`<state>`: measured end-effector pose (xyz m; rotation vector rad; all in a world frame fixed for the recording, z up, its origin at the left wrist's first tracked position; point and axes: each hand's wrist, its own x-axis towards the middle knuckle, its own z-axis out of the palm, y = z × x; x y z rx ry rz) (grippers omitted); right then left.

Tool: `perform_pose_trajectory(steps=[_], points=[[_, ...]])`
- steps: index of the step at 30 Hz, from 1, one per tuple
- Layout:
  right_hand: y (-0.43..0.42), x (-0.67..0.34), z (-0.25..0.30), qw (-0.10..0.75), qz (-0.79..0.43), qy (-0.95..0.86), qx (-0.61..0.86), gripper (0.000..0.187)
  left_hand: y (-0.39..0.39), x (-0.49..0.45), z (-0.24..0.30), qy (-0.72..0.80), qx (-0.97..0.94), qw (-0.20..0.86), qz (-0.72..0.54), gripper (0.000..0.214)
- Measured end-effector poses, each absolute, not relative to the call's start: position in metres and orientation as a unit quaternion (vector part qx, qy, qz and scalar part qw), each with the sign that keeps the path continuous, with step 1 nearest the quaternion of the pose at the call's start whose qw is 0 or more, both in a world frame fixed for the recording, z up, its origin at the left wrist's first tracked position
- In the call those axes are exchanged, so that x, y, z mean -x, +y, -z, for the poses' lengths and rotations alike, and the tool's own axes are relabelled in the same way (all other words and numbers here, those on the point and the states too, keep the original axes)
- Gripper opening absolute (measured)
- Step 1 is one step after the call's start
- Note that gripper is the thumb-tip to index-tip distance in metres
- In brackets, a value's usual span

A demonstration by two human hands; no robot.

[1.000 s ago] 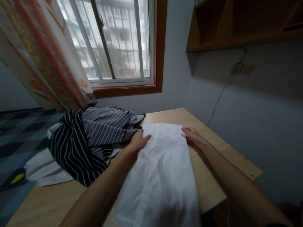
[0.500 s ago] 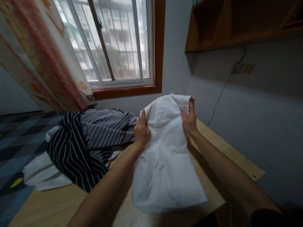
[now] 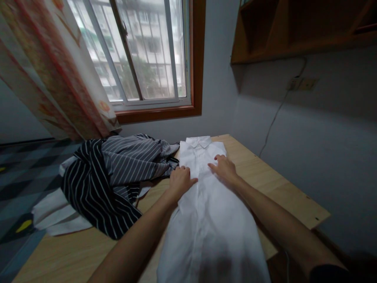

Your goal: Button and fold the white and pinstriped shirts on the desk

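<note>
A folded white shirt (image 3: 206, 220) lies lengthwise on the wooden table (image 3: 282, 192), collar at the far end and button placket facing up. My left hand (image 3: 180, 181) rests flat on the shirt's left edge with fingers stretched out. My right hand (image 3: 224, 168) lies flat on the shirt's chest, just right of the placket, fingers spread. Neither hand grips anything.
A heap of black and grey striped clothes (image 3: 112, 177) sits on the table's left side, over a white garment (image 3: 55, 218). A window (image 3: 141, 51) with a patterned curtain (image 3: 50, 67) is behind. A wooden shelf (image 3: 294, 27) and a wall cable (image 3: 273, 118) are on the right.
The shirt, held up in both hands half a second ago, was turned over and now lies flat with the collar showing. Both hands let go and press on it.
</note>
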<state>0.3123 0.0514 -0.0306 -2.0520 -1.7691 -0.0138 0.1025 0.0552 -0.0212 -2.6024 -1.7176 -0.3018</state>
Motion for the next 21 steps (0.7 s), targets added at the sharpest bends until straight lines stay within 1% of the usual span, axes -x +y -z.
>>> perform_pose_trajectory(steps=[2,3,5,7,10,11,13,17,19,21], points=[[0.053,-0.285,0.031,0.195,-0.028,-0.652,0.732,0.045,0.050,-0.109,0.028,-0.533,0.843,-0.007,0.068,0.032],[0.054,-0.273,0.033,0.183,-0.033,-0.656,0.732,0.046,0.048,-0.111,0.032,-0.529,0.846,-0.006,0.064,0.031],[0.055,-0.256,0.039,0.154,-0.025,-0.666,0.730,0.040,0.044,-0.113,0.039,-0.528,0.846,0.004,0.072,0.031],[0.056,-0.250,0.043,0.132,-0.021,-0.681,0.720,0.030,0.040,-0.113,0.043,-0.530,0.844,0.012,0.083,0.036],[0.058,-0.262,0.042,0.130,-0.027,-0.682,0.719,0.022,0.037,-0.114,0.044,-0.525,0.847,0.026,0.082,0.047],[0.059,-0.271,0.040,0.139,-0.025,-0.666,0.733,0.022,0.036,-0.115,0.044,-0.520,0.850,0.031,0.075,0.049],[0.061,-0.300,0.035,0.176,-0.016,-0.610,0.772,0.025,0.036,-0.118,0.044,-0.505,0.861,0.032,0.055,0.046],[0.061,-0.381,0.031,0.298,0.001,-0.445,0.845,0.031,0.038,-0.121,0.048,-0.484,0.874,0.001,0.035,0.040],[0.054,-0.423,0.037,0.333,0.018,-0.354,0.874,0.034,0.040,-0.120,0.050,-0.491,0.868,-0.029,0.071,0.037],[0.044,-0.456,0.047,0.320,0.022,-0.309,0.895,0.034,0.044,-0.117,0.051,-0.512,0.838,-0.099,0.161,0.032]])
